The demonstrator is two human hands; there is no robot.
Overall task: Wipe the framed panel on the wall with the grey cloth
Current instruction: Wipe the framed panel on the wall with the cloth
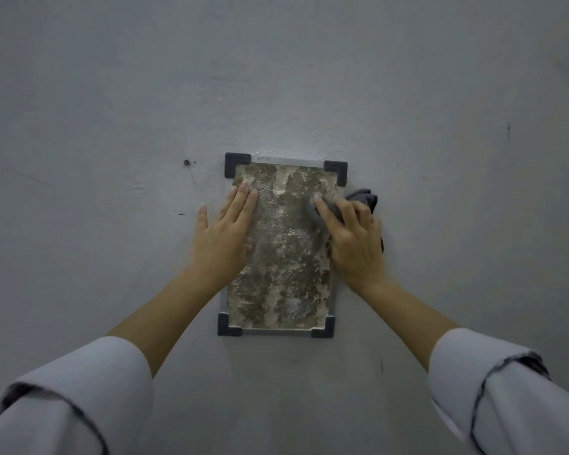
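The framed panel [286, 254] hangs on the grey wall, a tall rectangle with a mottled brown and whitish surface, a thin grey rim and dark corner brackets. My left hand [225, 231] lies flat with fingers together on the panel's left edge, its thumb out on the wall. My right hand [352, 238] presses the grey cloth [363, 200] against the panel's upper right edge. The cloth bunches out past my fingers onto the wall, and part of it is hidden under my palm.
A small dark hole or screw [186, 162] sits in the wall to the left of the panel's top corner. A few small dark marks dot the wall [440, 110]. White sleeves cover both forearms at the bottom of the view.
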